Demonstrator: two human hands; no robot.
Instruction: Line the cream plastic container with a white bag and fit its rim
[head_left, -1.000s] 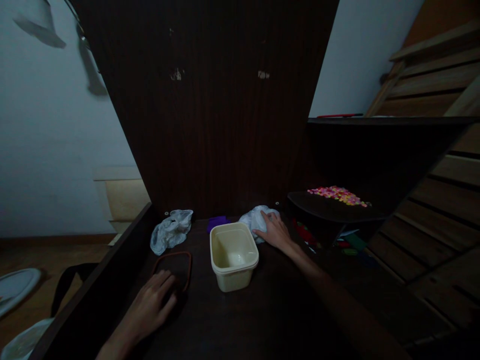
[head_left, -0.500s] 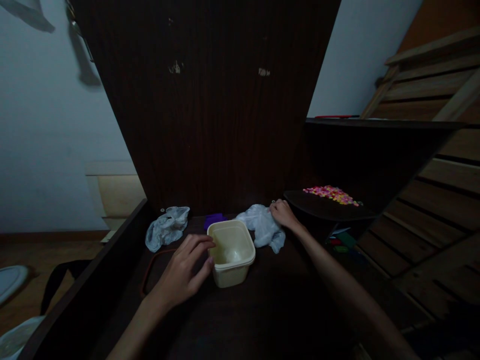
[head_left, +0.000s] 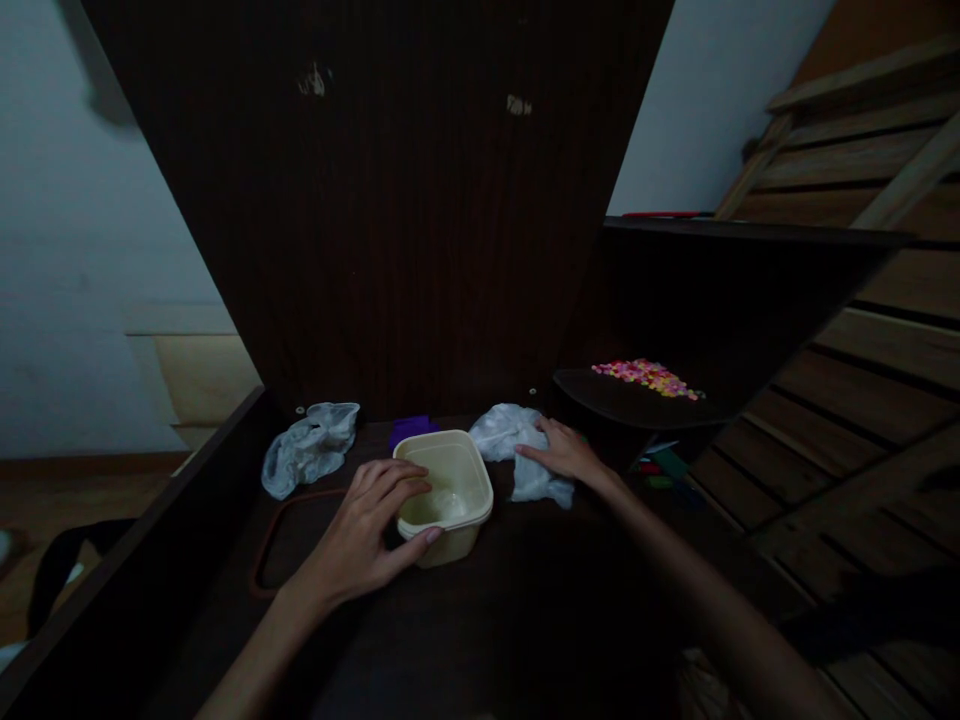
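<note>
A cream-coloured square plastic container [head_left: 454, 505] with rounded corners stands upright on the dark surface. My left hand [head_left: 375, 515] grips its left side, fingers over the rim and thumb against the front wall. To the right of the container lies a crumpled whitish plastic bag [head_left: 499, 432]. My right hand [head_left: 562, 450] is on the bag's right part, thumb and fingers closing on the plastic; the fingertips are partly hidden.
A second crumpled plastic bag [head_left: 311, 450] lies at the back left, and a purple item [head_left: 412, 428] sits behind the container. A brown rounded frame [head_left: 262, 550] lies at left. Small pink and yellow pieces [head_left: 649, 377] cover part of the corner shelf [head_left: 607, 400]. A raised board [head_left: 150, 560] borders the left.
My left hand has moved onto the container's rim, its thumb now against the front. My right hand has come down and nearer onto the bag. The view has shifted slightly.
</note>
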